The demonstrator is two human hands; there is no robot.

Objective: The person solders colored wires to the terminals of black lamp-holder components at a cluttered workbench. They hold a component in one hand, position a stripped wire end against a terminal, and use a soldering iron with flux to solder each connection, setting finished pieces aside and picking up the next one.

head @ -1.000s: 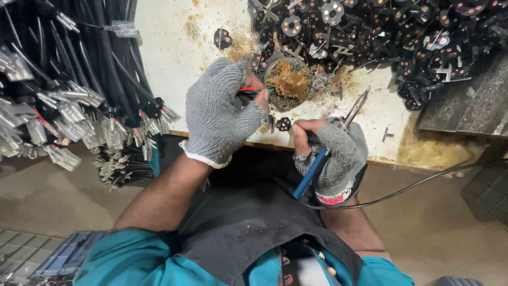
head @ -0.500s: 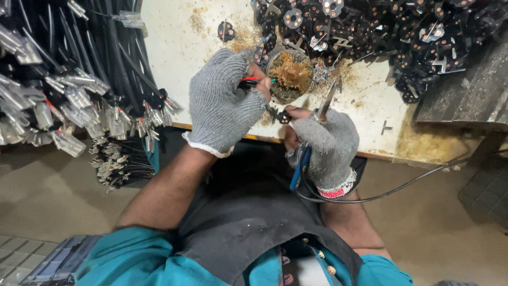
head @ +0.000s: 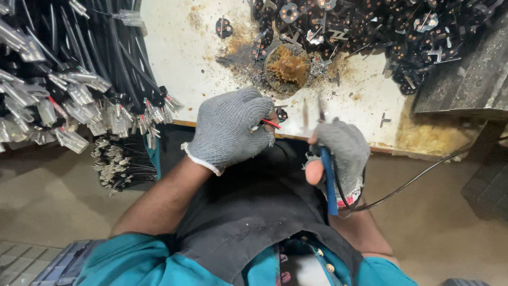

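Head view: left hand (head: 230,130) pinches a half-hidden red wire (head: 270,124); right hand (head: 343,156) grips a blurred-tipped soldering iron (head: 328,177).

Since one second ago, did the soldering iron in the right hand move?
Yes. The soldering iron, in the right hand, pulled back toward the person; its tip, earlier beside the brown flux tin, now sits near the table edge.

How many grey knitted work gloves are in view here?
2. One grey knitted glove on the left hand, pinching a thin red wire at the table edge; the other on the right hand, gripping a blue-handled soldering iron. None hidden, apparently.
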